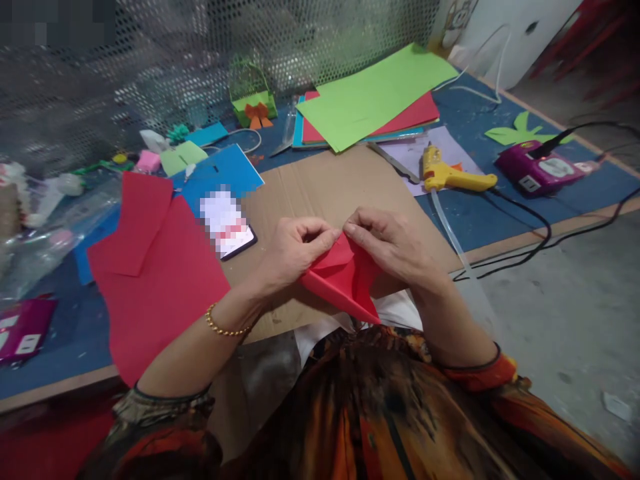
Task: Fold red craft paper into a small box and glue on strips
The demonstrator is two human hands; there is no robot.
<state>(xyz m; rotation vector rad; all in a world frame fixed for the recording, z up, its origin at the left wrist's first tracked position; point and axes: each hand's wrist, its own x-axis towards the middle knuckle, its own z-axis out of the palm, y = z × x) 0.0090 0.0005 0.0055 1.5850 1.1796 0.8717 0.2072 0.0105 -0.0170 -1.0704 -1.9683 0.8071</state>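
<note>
A folded piece of red paper (357, 273) is held between my two hands above the front edge of a brown cardboard sheet (320, 180). My left hand (303, 247) pinches its upper left part between thumb and fingers. On the other side, my right hand (387, 241) pinches the top of the paper, its thumb close to the left thumb. The paper's lower part spreads open and hangs down toward my lap. Just left of my left hand lies a phone (233, 233) with a lit screen.
Red sheets (165, 287) cover the left side of the blue table (480, 233). A yellow glue gun (453, 175), scissors (395, 162) and a purple power box (540, 167) with cables lie right. Green sheets (380, 93) and a small green bag (254, 107) stand behind.
</note>
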